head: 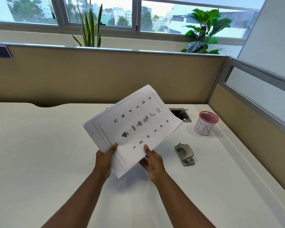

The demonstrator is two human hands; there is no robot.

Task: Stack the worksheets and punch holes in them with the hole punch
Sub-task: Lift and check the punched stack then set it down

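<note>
Gripping worksheets (pixel 132 127) aloft, hands beside hole punch (pixel 185 154).

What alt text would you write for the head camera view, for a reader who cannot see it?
Both hands, left hand and right hand, hold a stack of worksheets by its near edge, tilted above a white desk. A grey hole punch lies on the desk to the right, and a pink mesh cup labelled BIN stands behind it.
</note>
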